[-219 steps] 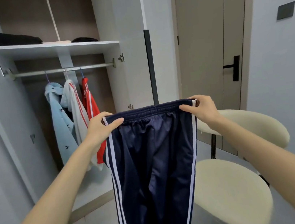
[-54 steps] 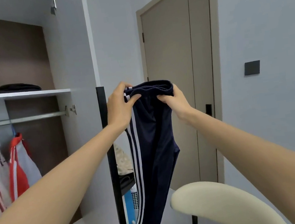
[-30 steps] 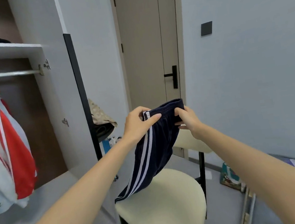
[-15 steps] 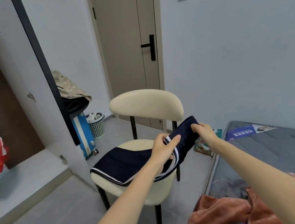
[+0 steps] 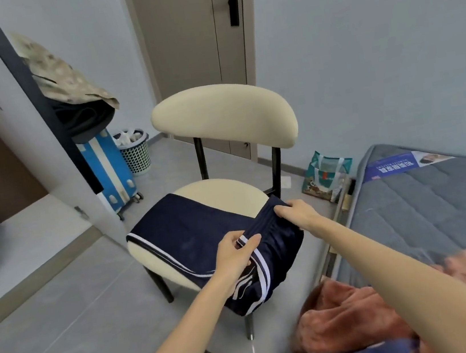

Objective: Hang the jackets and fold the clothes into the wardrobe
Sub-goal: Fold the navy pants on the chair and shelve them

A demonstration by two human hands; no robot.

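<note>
One pair of navy track trousers (image 5: 192,236), white stripes along the side seam, lies flat across the cream chair seat (image 5: 228,192), its gathered elastic waistband end overhanging the seat's near edge.

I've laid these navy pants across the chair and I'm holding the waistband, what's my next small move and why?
Probably fold the waistband end over onto the part lying on the chair seat. The left hand and right hand both pinch the waistband, and that end of the pants hangs past the seat's edge.
</note>
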